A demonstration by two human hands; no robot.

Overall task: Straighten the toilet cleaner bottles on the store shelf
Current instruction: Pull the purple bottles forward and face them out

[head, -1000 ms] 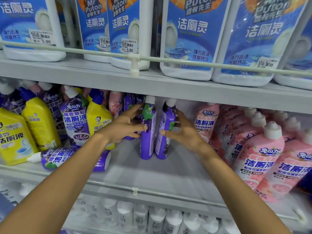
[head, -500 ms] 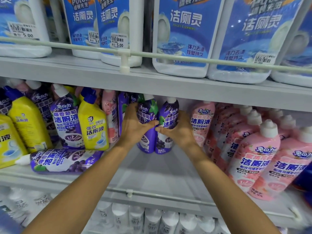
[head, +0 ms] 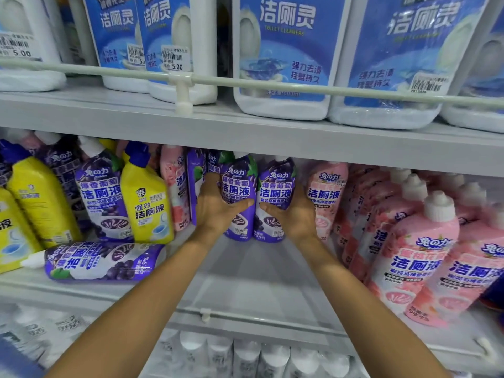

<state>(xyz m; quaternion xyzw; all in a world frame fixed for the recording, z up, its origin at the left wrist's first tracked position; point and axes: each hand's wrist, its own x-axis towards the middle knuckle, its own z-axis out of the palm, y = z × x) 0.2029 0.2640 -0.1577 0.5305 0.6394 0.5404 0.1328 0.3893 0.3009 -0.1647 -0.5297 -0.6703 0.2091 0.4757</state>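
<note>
Head view: the left hand is gripping one upright purple bottle. The right hand is clasping its neighbour, the two bottles touching.

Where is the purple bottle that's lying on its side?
The fallen purple bottle lies at the left front of the middle shelf, cap pointing left, just before the upright yellow bottle.

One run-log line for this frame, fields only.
left hand: grips left purple bottle | right hand: grips right purple bottle | both upright, labels forward | fallen purple bottle: lying on shelf
</note>
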